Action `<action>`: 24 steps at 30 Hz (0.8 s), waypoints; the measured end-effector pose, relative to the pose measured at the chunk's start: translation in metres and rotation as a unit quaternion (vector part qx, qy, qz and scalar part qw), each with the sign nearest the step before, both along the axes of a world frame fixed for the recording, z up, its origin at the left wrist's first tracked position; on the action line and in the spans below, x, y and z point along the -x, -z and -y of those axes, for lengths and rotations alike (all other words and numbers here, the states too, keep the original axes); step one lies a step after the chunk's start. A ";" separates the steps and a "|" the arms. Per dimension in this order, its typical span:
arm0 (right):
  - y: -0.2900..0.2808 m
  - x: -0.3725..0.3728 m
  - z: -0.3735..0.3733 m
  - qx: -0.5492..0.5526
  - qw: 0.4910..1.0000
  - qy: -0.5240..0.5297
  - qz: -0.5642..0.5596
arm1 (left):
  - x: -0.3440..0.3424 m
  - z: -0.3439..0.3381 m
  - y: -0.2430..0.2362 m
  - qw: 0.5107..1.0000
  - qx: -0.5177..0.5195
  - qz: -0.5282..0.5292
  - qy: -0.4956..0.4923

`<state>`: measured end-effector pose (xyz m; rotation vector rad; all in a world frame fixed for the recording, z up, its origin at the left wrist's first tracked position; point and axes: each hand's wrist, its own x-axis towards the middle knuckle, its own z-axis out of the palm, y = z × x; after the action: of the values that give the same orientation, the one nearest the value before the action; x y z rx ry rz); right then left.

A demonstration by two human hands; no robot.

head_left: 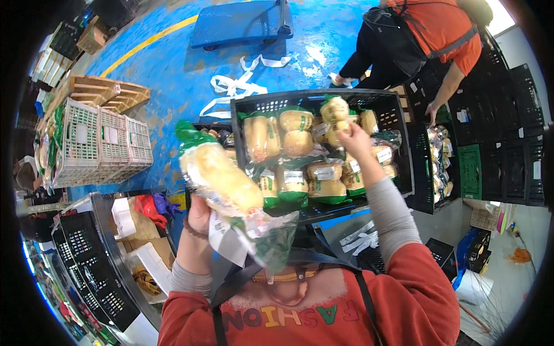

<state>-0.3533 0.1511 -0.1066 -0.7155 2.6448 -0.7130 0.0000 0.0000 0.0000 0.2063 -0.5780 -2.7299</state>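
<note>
My left hand [200, 214] grips a clear and green plastic bag of a long, pale yellow root vegetable [224, 180] from below, tilted left of the crate. White paper or film and crumpled bag end [271, 236] hang at its lower end. In front of me is a black plastic crate [411, 155] filled with similar bags, several with white labels. My right hand [359, 141] reaches into its far right part, fingers closed on a smaller bag of round pale vegetables [334, 112]; the fingertips are partly hidden.
Another person [427, 34] in orange bends at the far right, a hand at a second black crate of bags [437, 173]. Stacked black crates [496, 132] stand right. A blue flatbed cart [239, 26] and white strapping [236, 86] lie beyond. White crates [104, 138] stand left.
</note>
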 end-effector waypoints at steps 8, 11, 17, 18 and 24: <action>0.020 -0.049 -0.010 -0.011 0.997 -0.034 -0.065 | 0.086 -0.044 0.006 0.994 0.010 0.109 0.016; 0.005 -0.021 -0.028 0.033 0.989 -0.142 0.008 | 0.104 -0.048 0.018 0.991 0.029 0.121 0.058; -0.081 -0.039 -0.074 0.366 0.788 -0.194 0.455 | 0.162 -0.079 0.031 0.939 0.231 0.241 0.077; -0.095 -0.043 -0.075 0.402 0.781 -0.170 0.446 | 0.168 -0.086 0.036 0.938 0.245 0.227 0.096; -0.066 0.004 -0.122 0.421 0.629 0.023 0.653 | 0.182 -0.097 0.057 0.911 0.279 0.221 0.209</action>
<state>-0.3570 0.2733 -0.0407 -0.0906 0.8865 -1.6575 -0.1822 0.0968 -0.0570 0.6195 -1.6679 -2.7576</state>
